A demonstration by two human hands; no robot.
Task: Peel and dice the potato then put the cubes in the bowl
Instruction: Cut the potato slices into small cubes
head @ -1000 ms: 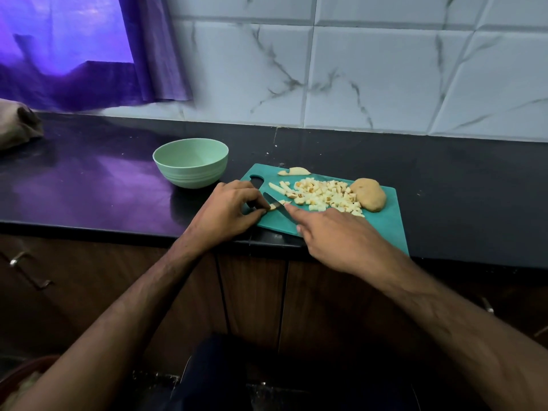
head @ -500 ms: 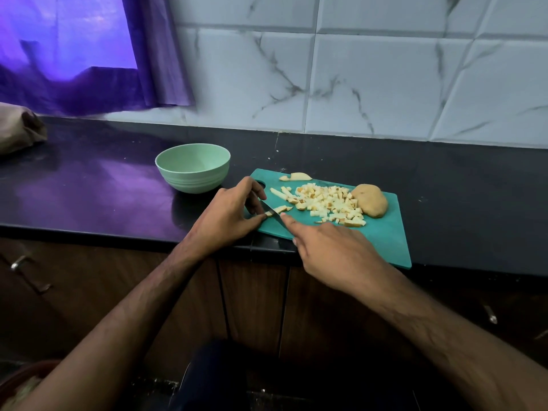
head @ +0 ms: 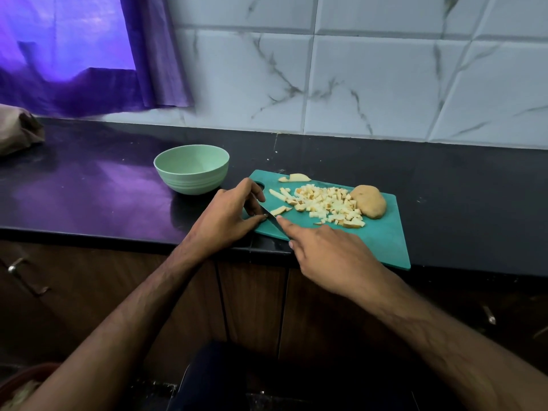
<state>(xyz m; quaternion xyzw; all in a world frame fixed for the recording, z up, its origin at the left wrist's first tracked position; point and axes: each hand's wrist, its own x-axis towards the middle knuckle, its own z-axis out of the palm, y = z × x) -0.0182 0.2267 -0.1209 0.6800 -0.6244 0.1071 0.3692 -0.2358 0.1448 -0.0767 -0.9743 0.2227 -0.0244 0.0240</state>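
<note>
Both hands have hardly moved since a second ago; they stay at the left end of the board (head: 382, 247). Only the view has tipped a little, so everything sits a bit lower in the picture.

The left hand (head: 228, 218) has its fingers curled down on the board's left edge, and its fingertips pin a small potato strip (head: 280, 210) there. The right hand (head: 332, 253) grips the knife (head: 271, 216), with its first finger stretched out along the top of the blade. Most of the handle is hidden under that hand. The dark blade lies across the near end of the strip.

More strips (head: 281, 194) lie just past the blade, and a big pile of cubes (head: 326, 204) sits in the middle of the board. A half potato (head: 369, 200) with its skin on rests at the board's far right corner, touching the pile. One thin slice (head: 295, 177) lies alone by the far edge.

The green bowl (head: 191, 169) stands on the counter (head: 89, 185) just left of the board, with no cubes inside that can be seen.

The counter is dark and shiny. Behind it is a wall of white marble tiles (head: 370, 84), and a purple curtain (head: 89, 54) hangs at the far left. Brown cupboard doors (head: 252, 307) run under the counter.
</note>
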